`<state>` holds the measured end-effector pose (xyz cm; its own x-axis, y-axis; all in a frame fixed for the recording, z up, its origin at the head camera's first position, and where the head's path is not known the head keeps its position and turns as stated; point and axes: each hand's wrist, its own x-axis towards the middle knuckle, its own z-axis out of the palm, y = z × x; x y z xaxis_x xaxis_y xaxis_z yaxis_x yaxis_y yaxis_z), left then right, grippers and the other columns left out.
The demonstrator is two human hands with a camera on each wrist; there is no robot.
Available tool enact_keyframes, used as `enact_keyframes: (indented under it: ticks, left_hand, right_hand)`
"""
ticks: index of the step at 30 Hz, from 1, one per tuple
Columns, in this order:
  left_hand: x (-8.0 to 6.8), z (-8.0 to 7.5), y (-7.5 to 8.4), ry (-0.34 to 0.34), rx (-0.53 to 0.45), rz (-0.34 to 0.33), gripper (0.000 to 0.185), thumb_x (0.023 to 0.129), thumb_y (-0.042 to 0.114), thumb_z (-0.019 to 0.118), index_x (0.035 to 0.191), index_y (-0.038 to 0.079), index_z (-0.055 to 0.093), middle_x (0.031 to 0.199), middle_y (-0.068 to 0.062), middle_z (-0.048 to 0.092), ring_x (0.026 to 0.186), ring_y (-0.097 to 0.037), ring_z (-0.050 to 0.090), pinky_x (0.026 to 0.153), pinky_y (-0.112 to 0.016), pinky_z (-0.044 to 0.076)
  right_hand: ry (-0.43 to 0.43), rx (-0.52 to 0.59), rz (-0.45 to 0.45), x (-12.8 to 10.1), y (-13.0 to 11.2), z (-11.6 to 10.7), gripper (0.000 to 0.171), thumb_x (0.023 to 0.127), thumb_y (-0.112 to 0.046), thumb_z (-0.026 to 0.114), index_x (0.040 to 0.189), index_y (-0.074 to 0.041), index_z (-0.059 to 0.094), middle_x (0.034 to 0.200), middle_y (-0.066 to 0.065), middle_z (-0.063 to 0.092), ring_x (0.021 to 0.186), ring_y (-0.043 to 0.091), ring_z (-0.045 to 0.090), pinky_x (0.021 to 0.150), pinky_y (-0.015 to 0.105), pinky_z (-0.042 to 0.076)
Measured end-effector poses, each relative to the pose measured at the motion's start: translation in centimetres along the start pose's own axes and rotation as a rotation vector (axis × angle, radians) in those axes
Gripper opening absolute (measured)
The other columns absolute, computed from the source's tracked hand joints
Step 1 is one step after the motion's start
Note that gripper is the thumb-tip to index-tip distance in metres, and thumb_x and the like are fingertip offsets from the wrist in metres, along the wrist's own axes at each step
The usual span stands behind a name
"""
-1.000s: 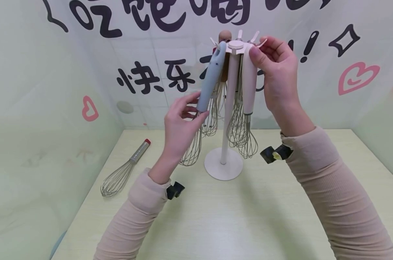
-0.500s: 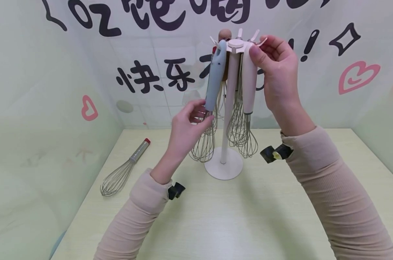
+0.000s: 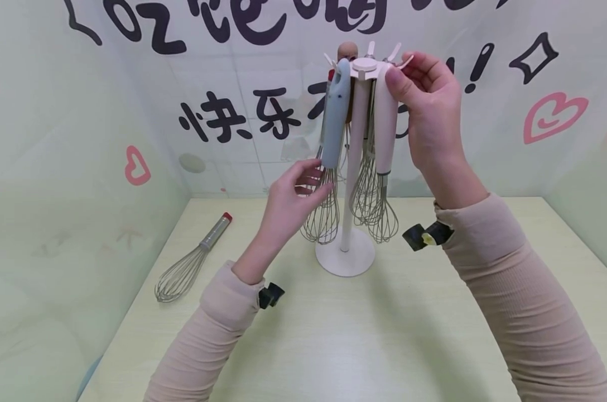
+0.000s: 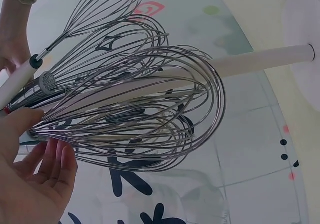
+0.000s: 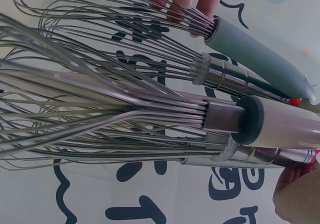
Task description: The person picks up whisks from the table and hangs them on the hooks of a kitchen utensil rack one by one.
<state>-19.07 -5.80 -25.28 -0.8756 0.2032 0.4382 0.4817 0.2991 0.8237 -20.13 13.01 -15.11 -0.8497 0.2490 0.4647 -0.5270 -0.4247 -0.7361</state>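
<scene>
A pale wall (image 3: 57, 139) with big dark lettering and pink hearts closes the far side and the left, so the room to move lies toward the near edge. The table (image 3: 364, 346) is a light, smooth wood-grain top, likely slick under a steel thing. On it, toward the far middle, stands the rack (image 3: 352, 167), a white post on a round base with a hooked disc on top; it looks light and top-loaded, so I judge it could tip or spin if pulled sideways. Several whisks hang from its hooks, close enough that their wire heads touch and mesh. The blue whisk (image 3: 335, 117) hangs on the left side of the disc, handle up, wires down beside the post. It should be light, its handle stiff and matt, easy to take hold of; the wire loops are springy and would snag on their neighbours, so the handle near its lower end is the better hold. The white whisk (image 3: 385, 128) hangs on the right side. The right hand (image 3: 429, 111) is up at the disc, thumb and curled fingers pinching the rim by a hook. The left hand (image 3: 293, 198) sits at the foot of the blue handle, fingers relaxed and only partly bent, fingertips touching where wires meet handle, not clasping it. A steel whisk (image 3: 193, 259) with a red end cap lies flat on the table, well apart at the left.
</scene>
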Motion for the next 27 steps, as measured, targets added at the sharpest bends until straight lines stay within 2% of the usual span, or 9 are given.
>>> enact_keyframes:
  ticks: [13,22,27]
  left_hand:
    - [0.0,-1.0,-1.2,0.082,0.016,0.008,0.033,0.092,0.012,0.061,0.123,0.001,0.059,0.108,-0.015,0.067,0.098,-0.024,0.065,0.084,-0.030,0.056]
    - [0.1,-1.9,-2.0,0.121,0.036,-0.061,0.032,0.094,0.011,0.056,0.124,0.001,0.058,0.110,-0.016,0.066,0.101,-0.025,0.063,0.087,-0.031,0.053]
    - [0.2,-2.2,-2.9,0.148,0.034,-0.096,0.030,0.093,0.011,0.056,0.123,0.003,0.060,0.109,-0.016,0.066,0.099,-0.024,0.063,0.083,-0.026,0.052]
  right_hand:
    - [0.001,0.005,0.008,0.0,-0.1,0.0,0.015,0.084,0.007,0.064,0.094,-0.001,0.056,0.089,0.006,0.055,0.087,0.014,0.051,0.081,0.017,0.050]
    - [0.017,0.022,0.019,0.1,-0.2,0.1,0.015,0.084,0.008,0.064,0.093,0.000,0.056,0.088,0.006,0.055,0.086,0.014,0.051,0.079,0.017,0.050]
    - [0.015,0.022,0.010,0.0,-0.1,0.2,0.015,0.083,0.009,0.064,0.090,-0.002,0.055,0.087,0.006,0.055,0.085,0.014,0.051,0.077,0.016,0.050]
